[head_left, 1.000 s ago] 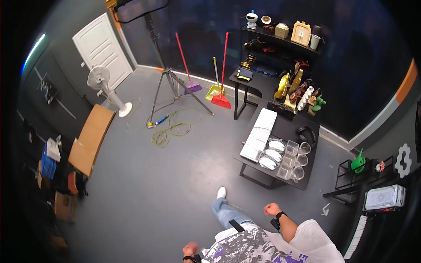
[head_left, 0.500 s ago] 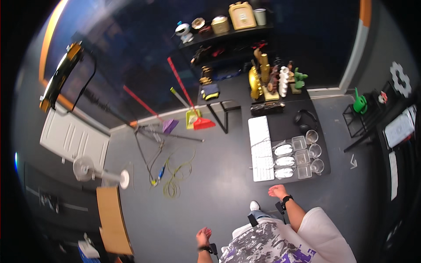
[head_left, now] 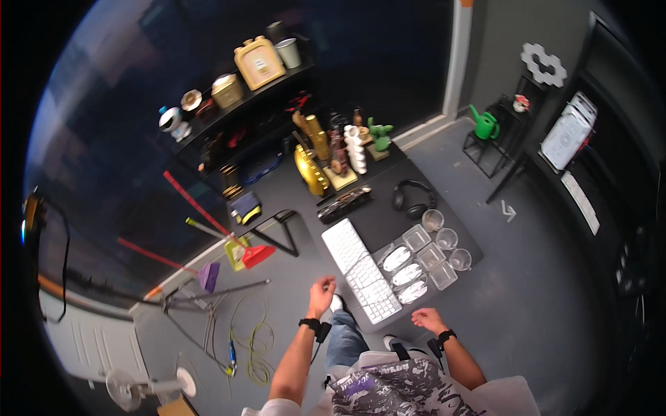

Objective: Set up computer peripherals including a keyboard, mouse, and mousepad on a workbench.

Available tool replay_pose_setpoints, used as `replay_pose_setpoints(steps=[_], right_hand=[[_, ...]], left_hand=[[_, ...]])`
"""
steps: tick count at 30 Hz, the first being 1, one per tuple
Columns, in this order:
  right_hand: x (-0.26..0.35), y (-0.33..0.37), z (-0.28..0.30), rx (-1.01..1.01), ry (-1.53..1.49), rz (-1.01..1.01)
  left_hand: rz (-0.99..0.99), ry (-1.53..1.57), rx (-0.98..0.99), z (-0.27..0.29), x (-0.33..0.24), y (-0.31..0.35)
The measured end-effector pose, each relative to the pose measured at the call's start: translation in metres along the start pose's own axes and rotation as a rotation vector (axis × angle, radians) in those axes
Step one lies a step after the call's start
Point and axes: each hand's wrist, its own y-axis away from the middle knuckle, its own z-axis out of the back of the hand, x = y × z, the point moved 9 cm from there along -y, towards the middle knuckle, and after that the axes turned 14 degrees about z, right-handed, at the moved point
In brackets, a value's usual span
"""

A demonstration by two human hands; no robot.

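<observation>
My left hand hangs loosely curled beside the near left side of the dark table, with nothing in it. Fingers slightly apart, my right hand is held empty by the table's near edge. Between them a white keyboard with its cable across the keys lies along the table's left side; whether another lies end to end with it, I cannot tell. To its right are three white computer mice, then three clear square containers and three clear round cups. Black headphones lie farther back.
Gold and dark ornaments and a green cactus figure stand at the table's back. Left on the floor are brooms with dustpans, a tripod, a coiled cable and a white fan. A green watering can stands right.
My view has turned to the right, and the table is closer. My left hand has come up and forward beside the table; my right hand stays near its front edge.
</observation>
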Motion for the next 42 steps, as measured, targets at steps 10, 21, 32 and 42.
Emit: replay_pose_setpoints(steps=[10,21,32,42], right_hand=[[-0.016,0.053,-0.046,-0.415,-0.262,-0.074],[-0.002,0.036,-0.094,-0.765,-0.157,-0.100],[0.065,0.027,-0.081,-0.922,0.048,-0.168],[0.079,0.051,-0.051,-1.130,-0.105,0.034]], left_hand=[[-0.302,-0.368,0.217,-0.057,-0.066,-0.155],[-0.309,-0.486,0.447,-0.079,-0.049,-0.209],[-0.356,-0.493,0.312,-0.063,-0.090,-0.224],[-0.214,-0.252,0.444,-0.046,-0.166,-0.207]])
